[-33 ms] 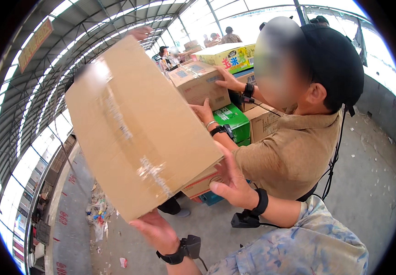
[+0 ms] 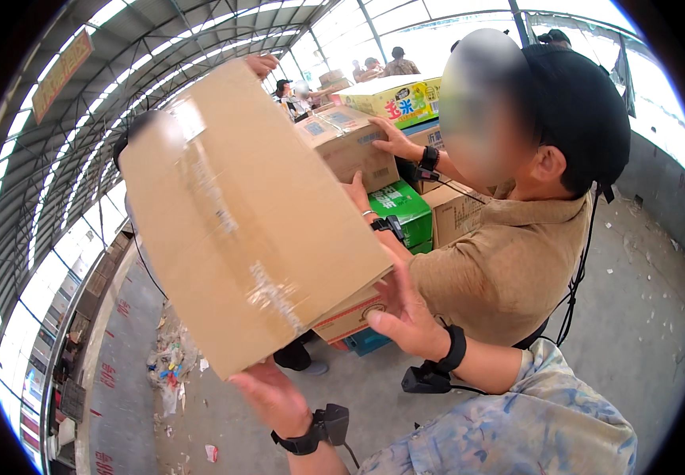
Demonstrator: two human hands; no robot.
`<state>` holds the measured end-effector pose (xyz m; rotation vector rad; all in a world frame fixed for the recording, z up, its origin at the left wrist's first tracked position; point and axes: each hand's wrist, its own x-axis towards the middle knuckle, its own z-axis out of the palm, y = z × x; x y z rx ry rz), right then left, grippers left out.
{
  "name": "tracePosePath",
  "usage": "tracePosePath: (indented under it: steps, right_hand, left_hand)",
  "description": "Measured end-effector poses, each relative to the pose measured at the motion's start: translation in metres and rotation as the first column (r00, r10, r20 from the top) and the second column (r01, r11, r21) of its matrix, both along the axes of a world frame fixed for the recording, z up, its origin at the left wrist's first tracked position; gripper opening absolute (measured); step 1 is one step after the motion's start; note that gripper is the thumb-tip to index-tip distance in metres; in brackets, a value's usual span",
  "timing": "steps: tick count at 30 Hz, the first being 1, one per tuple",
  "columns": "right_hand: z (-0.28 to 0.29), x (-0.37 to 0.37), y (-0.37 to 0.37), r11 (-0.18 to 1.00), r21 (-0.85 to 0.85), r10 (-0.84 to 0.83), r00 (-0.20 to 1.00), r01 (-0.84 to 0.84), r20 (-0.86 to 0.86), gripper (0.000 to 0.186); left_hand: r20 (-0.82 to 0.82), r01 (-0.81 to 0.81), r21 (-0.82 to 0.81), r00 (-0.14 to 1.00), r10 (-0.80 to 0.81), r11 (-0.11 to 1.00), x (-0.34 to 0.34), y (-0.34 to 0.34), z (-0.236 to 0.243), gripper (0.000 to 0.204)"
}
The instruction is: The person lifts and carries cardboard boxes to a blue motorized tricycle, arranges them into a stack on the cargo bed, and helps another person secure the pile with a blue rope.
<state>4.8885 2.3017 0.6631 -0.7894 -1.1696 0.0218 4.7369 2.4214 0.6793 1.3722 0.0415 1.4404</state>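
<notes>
A large brown cardboard box (image 2: 255, 214) with clear tape along its middle is tilted up in front of me. My left hand (image 2: 271, 396) supports its lower near corner, fingers partly hidden beneath it. My right hand (image 2: 410, 317) grips the box's right corner, thumb apart from the fingers. At the box's far top edge another person's hand (image 2: 262, 65) shows. That person is mostly hidden behind the box. To the right, a co-worker in a tan shirt (image 2: 493, 261) has both hands on a smaller brown carton (image 2: 350, 146) on a stack.
Under that carton are a green box (image 2: 402, 210) and another brown carton (image 2: 455, 212). A yellow-green printed box (image 2: 394, 95) lies behind. Litter (image 2: 170, 368) is scattered on the concrete floor at left. More people stand at the far end of the shed.
The large cardboard box has shifted slightly right and its far edge has moved a little. The hand at its top edge has moved right and lower. My hands keep their hold.
</notes>
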Motion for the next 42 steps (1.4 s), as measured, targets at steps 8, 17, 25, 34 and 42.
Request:
tracePosePath:
  steps: [8,17,25,34,42]
  right_hand:
    - [-0.020,0.007,-0.032,0.994,-0.103,0.027,0.983,-0.047,-0.183,0.079]
    - [-0.032,0.007,-0.036,0.988,-0.143,0.026,0.985,-0.051,-0.172,0.080]
    - [-0.037,0.005,-0.039,0.975,-0.180,0.096,0.978,-0.129,-0.183,0.082]
    - [-0.046,0.001,-0.057,0.966,-0.223,0.094,0.982,-0.129,-0.162,0.083]
    - [-0.054,0.001,-0.058,0.961,-0.242,0.126,0.991,-0.133,-0.044,0.082]
  left_hand:
    - [-0.159,0.061,-0.091,0.984,-0.075,0.994,0.005,-0.028,-0.017,0.054]
    - [-0.202,0.003,-0.101,0.979,-0.024,0.995,-0.001,-0.031,-0.032,0.053]
    - [-0.181,-0.037,-0.102,0.983,0.018,0.994,-0.014,-0.044,-0.039,0.055]
    - [0.067,0.042,-0.212,0.997,-0.028,0.976,-0.012,-0.042,-0.065,0.075]
    - [0.059,-0.061,-0.290,0.995,0.082,0.955,-0.020,-0.064,-0.057,0.067]
